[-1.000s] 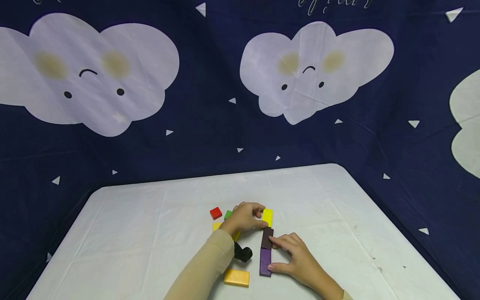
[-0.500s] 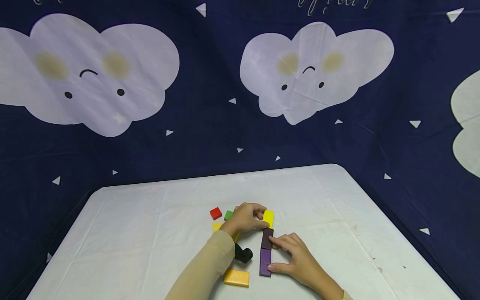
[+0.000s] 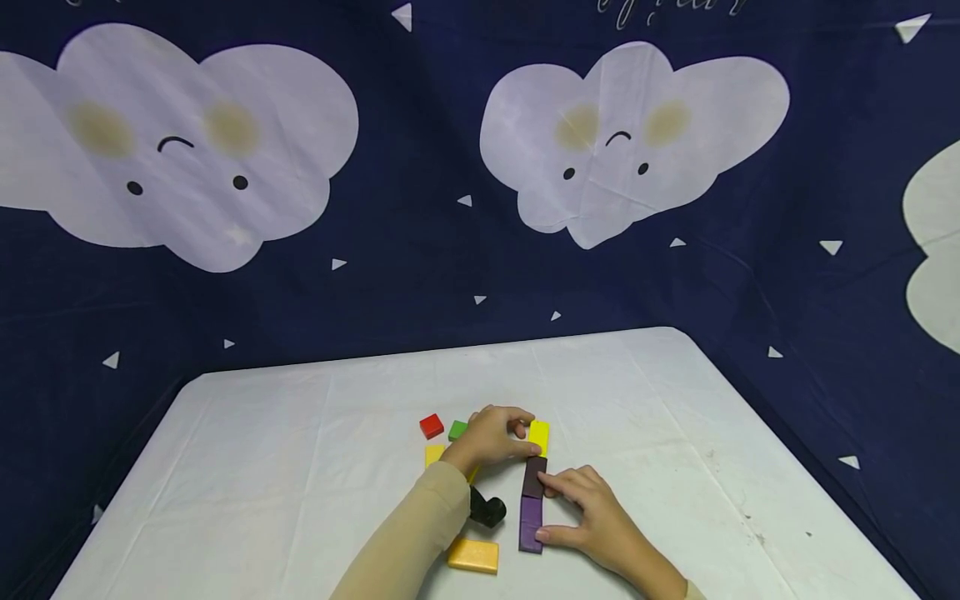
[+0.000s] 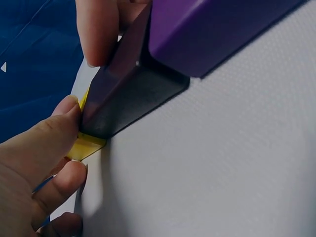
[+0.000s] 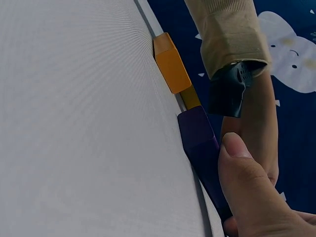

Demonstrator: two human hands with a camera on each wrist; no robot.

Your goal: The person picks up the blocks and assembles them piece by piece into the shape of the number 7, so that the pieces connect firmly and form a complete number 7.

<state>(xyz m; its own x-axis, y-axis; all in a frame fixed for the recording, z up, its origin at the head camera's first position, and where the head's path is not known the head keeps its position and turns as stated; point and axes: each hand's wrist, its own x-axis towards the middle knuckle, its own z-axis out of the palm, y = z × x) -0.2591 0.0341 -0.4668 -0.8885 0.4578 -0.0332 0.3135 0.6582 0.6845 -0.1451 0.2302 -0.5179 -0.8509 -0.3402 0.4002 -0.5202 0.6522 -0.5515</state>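
A bright yellow block (image 3: 539, 437) stands at the far end of a row, against a dark brown block (image 3: 535, 477) with a purple block (image 3: 530, 525) nearest me. My left hand (image 3: 492, 434) pinches the yellow block, its thumb beside the joint with the dark block and a finger at the far end. Along the row's right side, my right hand (image 3: 592, 518) rests a fingertip on the dark block and its thumb on the purple one. In the left wrist view, the purple block (image 4: 212, 34) sits slightly offset from the dark block (image 4: 133, 89).
Left of the row lie an orange-yellow block (image 3: 473, 556), a red block (image 3: 431, 427), a green block (image 3: 457, 430) and a yellow piece (image 3: 434, 453) partly behind the left arm. A black device (image 3: 488, 508) is at the left wrist. White cloth (image 3: 300, 467) covers the table.
The yellow block has shifted slightly right and toward me, into line with the dark block, with my left fingers following. My right hand has stayed in place.
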